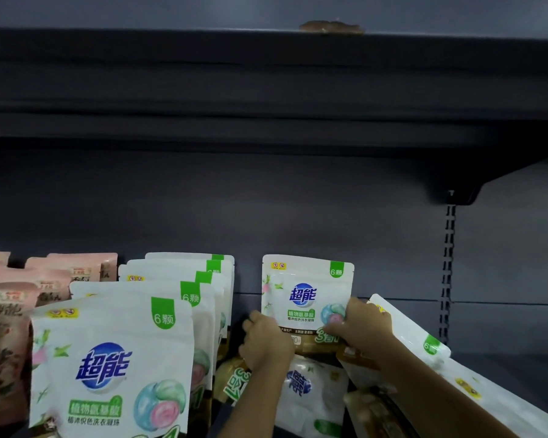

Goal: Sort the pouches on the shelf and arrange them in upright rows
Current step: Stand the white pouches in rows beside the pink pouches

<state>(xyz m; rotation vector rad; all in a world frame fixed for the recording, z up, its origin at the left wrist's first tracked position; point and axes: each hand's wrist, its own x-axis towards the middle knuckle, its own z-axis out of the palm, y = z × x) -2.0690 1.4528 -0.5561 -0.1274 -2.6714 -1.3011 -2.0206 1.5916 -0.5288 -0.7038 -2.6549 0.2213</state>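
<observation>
A white laundry-bead pouch (304, 289) with a green corner tab stands upright against the shelf's back wall. My left hand (264, 341) grips its lower left edge and my right hand (366, 331) grips its lower right edge. To the left, a row of several matching white pouches (114, 358) stands upright, front to back. Under my hands another white pouch (310, 393) lies flat and upside down. More white pouches (421, 336) lean tilted at the right, beside my right forearm.
Pink pouches (10, 314) stand in rows at the far left. The dark back panel (298, 216) rises behind, with the upper shelf (266, 90) overhead. A slotted upright (448, 263) and shelf bracket sit at the right.
</observation>
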